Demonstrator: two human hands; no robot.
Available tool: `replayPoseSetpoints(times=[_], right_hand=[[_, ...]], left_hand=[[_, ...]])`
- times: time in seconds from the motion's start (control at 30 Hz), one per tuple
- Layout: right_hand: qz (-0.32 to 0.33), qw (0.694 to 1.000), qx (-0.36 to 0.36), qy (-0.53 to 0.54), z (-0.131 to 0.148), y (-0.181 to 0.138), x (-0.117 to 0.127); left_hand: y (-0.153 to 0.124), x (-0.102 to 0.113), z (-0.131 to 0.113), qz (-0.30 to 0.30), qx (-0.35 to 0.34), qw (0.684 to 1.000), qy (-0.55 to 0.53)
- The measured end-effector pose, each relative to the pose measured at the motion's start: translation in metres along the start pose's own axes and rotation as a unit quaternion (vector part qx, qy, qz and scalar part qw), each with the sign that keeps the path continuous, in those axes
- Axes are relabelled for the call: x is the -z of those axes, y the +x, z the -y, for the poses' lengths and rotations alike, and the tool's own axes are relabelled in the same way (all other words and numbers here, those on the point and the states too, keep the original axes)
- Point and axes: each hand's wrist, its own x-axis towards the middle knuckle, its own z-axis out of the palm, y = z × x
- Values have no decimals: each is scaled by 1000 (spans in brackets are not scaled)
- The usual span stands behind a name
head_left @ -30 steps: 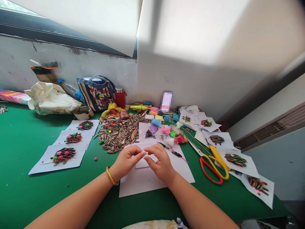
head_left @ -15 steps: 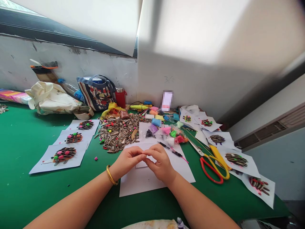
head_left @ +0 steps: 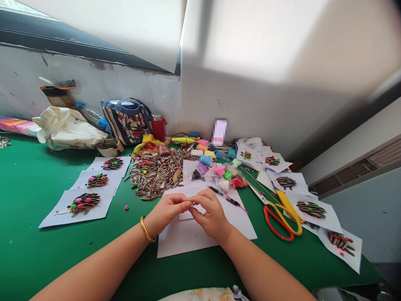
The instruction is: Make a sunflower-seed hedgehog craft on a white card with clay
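My left hand (head_left: 167, 211) and my right hand (head_left: 211, 213) meet fingertip to fingertip above a white sheet of paper (head_left: 200, 234) on the green table (head_left: 31, 251). Both hands are pinched closed on something small between them that I cannot make out. A gold bangle (head_left: 146, 230) sits on my left wrist. A pile of striped sunflower seeds (head_left: 155, 173) lies just beyond my hands. Small bags of coloured clay (head_left: 227, 173) lie to the right of the seeds, and a black pen (head_left: 224, 196) rests beside my right hand.
Finished seed-and-clay pictures on paper lie at the left (head_left: 83, 203) and along the right edge (head_left: 311, 209). Red and yellow scissors (head_left: 280, 217) lie right of the sheet. Bags (head_left: 127, 121), a cloth sack (head_left: 67, 129) and a red flask (head_left: 159, 127) stand against the wall.
My fingertips have drawn closer together, from a slight gap to a tight pinch. Nothing else on the table has moved.
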Motion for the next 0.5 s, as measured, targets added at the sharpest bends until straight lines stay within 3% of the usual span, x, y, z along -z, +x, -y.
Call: replayPoseSetpoints(times=[0.5], right_hand=[[-3,1000,-19,-4,0,2,2]], left_hand=[[-1,0,1,-4,10,1000,-25]])
